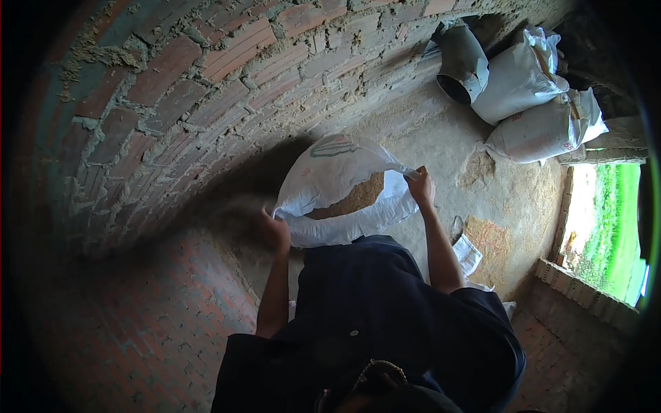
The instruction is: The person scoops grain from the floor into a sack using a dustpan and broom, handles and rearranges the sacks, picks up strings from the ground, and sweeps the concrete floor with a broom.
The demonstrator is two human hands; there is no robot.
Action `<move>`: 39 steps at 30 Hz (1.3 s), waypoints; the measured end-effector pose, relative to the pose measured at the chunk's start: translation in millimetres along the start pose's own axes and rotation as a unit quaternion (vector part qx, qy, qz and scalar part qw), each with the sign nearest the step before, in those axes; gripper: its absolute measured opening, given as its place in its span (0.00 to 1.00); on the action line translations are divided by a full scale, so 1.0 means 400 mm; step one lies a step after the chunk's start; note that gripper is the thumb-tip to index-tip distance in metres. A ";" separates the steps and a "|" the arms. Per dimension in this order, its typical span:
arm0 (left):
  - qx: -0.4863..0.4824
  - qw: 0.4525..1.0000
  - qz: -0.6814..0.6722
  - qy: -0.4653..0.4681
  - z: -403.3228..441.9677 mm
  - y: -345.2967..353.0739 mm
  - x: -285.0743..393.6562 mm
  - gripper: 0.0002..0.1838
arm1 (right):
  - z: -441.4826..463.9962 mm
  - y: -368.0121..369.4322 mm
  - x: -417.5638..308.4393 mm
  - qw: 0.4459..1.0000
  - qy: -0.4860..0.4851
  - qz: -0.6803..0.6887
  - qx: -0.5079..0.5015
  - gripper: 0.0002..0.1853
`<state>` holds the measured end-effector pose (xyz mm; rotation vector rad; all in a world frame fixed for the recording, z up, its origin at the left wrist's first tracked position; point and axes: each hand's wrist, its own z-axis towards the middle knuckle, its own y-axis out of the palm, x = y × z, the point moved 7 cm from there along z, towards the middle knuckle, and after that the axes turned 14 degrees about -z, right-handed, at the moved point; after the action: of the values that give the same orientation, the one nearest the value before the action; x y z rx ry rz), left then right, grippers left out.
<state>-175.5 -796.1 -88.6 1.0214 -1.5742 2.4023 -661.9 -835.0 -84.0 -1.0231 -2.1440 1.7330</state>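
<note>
A large white woven sack [330,164] stands on the floor right in front of me, its mouth spread wide. Inside it lies a brown, grainy material [354,199] that looks like grain or husks. My left hand [277,230] is closed on the left edge of the sack's rim. On the opposite side, my right hand [421,187] grips a bunched part of the rim. The sack's lower front is hidden by my dark shirt.
A brick wall [234,62] runs close behind the sack. Two filled white sacks [537,131] and a grey cylindrical container [463,62] sit at the upper right. A small white bag [467,255] lies by scattered straw-coloured bits [489,237], near a bright doorway.
</note>
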 end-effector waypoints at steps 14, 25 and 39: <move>-0.255 0.957 -0.100 -0.089 0.025 0.072 -0.005 0.15 | -0.020 -0.022 -0.161 0.995 -0.062 -0.069 -0.023 0.24; -0.162 0.916 -0.358 -0.087 0.123 0.062 -0.117 0.12 | -0.134 -0.061 -0.194 0.996 -0.060 -0.061 -0.008 0.15; -0.184 0.939 -0.278 -0.078 0.395 0.260 0.000 0.16 | -0.160 0.047 0.161 0.986 0.074 0.150 0.026 0.19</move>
<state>-143.2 -977.6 -131.4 1.3660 -1.4447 1.6200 -667.0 -743.6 -99.3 -1.4738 -1.9229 1.7609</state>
